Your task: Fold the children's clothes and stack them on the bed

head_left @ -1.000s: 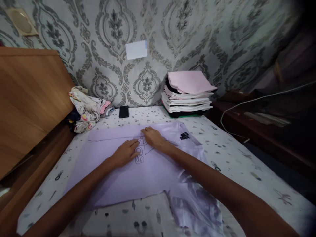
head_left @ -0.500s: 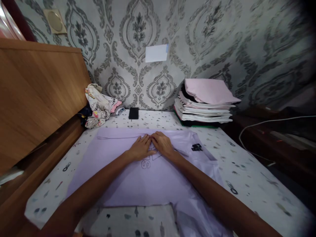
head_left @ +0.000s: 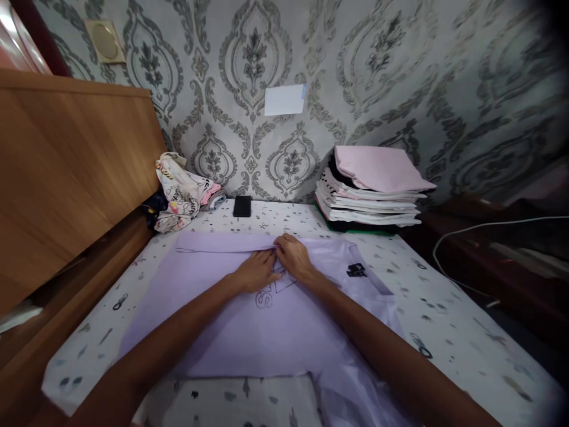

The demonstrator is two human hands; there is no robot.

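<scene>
A lavender T-shirt (head_left: 213,332) lies spread out sideways, its neckline with a black label (head_left: 356,270) to the right. Its far side is folded over in a long strip, and outlined dark print shows near the middle. My left hand (head_left: 256,271) rests flat on the shirt just below the fold's edge, thumb held apart, gripping nothing. Beside it, my right hand (head_left: 293,258) has its fingers curled over the folded edge, pinching the fabric. One sleeve trails toward me under my right forearm.
Against the wall at the right stands a stack of folded clothes (head_left: 373,204), pink on top. A black phone-like object (head_left: 242,206) and crumpled clothes (head_left: 180,190) lie at the back left. A wooden cabinet (head_left: 75,166) borders the left side; a white cable (head_left: 484,225) hangs at the right.
My left hand has slid slightly toward me, off the folded edge. My right hand stays at the fold. The whole view has shifted a little.
</scene>
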